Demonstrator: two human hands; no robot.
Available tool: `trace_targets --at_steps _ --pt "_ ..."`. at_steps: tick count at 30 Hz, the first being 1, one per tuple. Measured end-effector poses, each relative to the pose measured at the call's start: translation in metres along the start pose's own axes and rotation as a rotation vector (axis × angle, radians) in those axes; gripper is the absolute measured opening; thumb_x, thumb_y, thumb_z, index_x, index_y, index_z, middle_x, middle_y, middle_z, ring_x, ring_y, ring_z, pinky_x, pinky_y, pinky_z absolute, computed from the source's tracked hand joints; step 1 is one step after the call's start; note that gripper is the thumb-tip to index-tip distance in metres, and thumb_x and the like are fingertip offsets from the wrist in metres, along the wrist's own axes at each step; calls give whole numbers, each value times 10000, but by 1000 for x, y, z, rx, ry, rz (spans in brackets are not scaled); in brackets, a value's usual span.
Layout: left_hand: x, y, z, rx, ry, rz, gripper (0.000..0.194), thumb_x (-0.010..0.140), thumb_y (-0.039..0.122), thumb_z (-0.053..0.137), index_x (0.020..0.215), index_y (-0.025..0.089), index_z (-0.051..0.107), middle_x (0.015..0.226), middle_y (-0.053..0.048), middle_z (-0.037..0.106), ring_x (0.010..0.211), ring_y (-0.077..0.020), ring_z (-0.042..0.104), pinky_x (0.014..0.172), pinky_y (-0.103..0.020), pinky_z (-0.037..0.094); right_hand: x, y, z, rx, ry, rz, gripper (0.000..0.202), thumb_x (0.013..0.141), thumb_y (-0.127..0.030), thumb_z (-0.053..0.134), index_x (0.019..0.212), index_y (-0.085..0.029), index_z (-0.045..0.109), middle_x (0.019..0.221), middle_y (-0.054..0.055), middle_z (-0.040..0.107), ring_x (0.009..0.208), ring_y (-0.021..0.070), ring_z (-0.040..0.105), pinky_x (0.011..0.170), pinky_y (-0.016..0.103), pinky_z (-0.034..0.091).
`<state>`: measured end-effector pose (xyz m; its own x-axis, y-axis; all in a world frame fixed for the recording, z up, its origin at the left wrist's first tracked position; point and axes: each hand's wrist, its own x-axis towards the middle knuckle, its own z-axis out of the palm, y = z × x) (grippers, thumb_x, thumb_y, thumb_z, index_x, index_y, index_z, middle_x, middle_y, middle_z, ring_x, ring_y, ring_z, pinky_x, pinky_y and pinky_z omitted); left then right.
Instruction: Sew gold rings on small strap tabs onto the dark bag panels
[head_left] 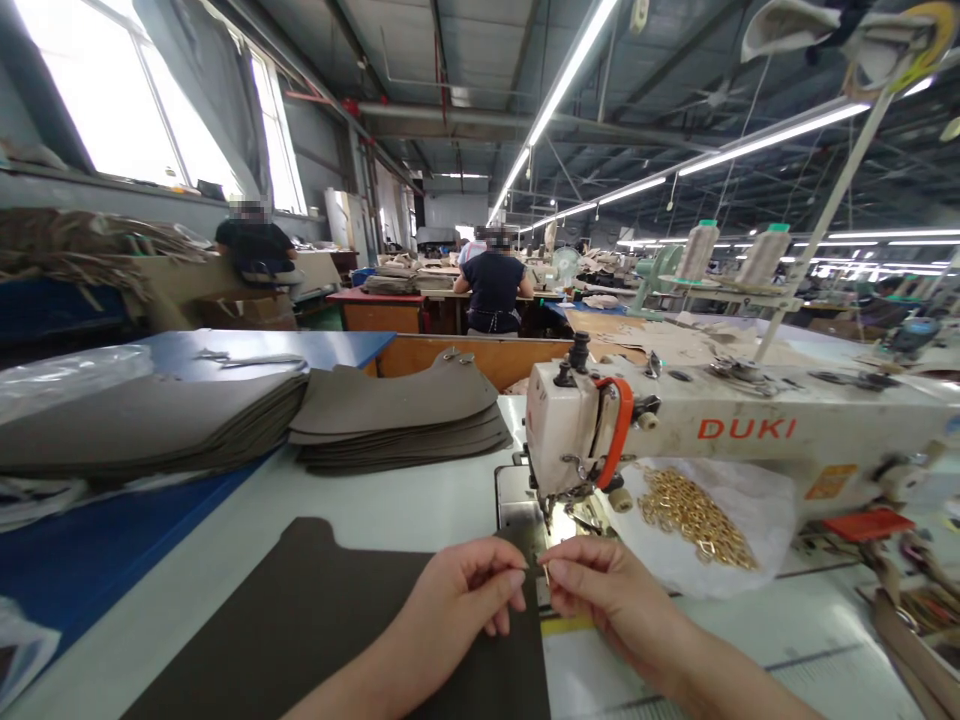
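Both my hands are together just in front of the needle area of a white sewing machine (720, 420). My left hand (469, 590) is closed in a pinch over a dark grey-brown cut panel (337, 620); what sits between its fingertips is too small to make out. My right hand (600, 590) pinches a thin gold-coloured metal piece (547, 573), its fingertips close to the left ones. The panel lies flat on the pale table under my left forearm. Behind my right hand, a heap of gold-coloured metal rings (697, 515) rests on a white plastic bag (772, 510).
Two stacks of dark panels, one left (150, 425) and one centre (397, 415), lie beyond the loose panel. A blue-topped table (150, 545) adjoins on the left. Thread cones (697, 252) stand behind the machine. A person (493, 285) sits farther ahead, another at the left.
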<state>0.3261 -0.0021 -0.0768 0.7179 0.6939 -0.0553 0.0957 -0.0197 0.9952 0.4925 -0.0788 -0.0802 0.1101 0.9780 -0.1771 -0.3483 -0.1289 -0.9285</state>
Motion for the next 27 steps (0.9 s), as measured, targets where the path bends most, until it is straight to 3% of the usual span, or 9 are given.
trace_targets --at_steps 7,15,21,27 --pt "2 -5 -4 -192 -122 -115 293 680 406 688 770 147 582 565 14 644 421 -77 531 436 -189 394 -1 -4 -3 -59 -84 -74 335 578 -387 847 800 -174 716 643 -11 659 583 97 610 617 222 485" --pt "2 -1 -4 -204 -138 -130 339 675 444 711 774 146 583 572 12 640 437 -80 533 456 -197 395 1 -1 -5 -175 -111 -152 332 644 -463 787 789 -181 688 685 16 660 647 153 646 635 273 502" --pt "0 0 -2 -160 -91 -115 329 681 441 698 765 144 583 568 19 624 436 -79 527 458 -203 393 -2 3 -4 -499 -39 -474 127 789 -340 672 810 -238 744 815 33 655 790 167 599 730 283 463" --pt "1 -1 -1 -184 -74 -97 368 681 486 705 770 158 563 577 3 649 467 -99 562 473 -212 412 8 10 0 -268 -43 -185 182 663 -323 756 707 -181 650 608 -25 616 569 117 572 570 236 448"
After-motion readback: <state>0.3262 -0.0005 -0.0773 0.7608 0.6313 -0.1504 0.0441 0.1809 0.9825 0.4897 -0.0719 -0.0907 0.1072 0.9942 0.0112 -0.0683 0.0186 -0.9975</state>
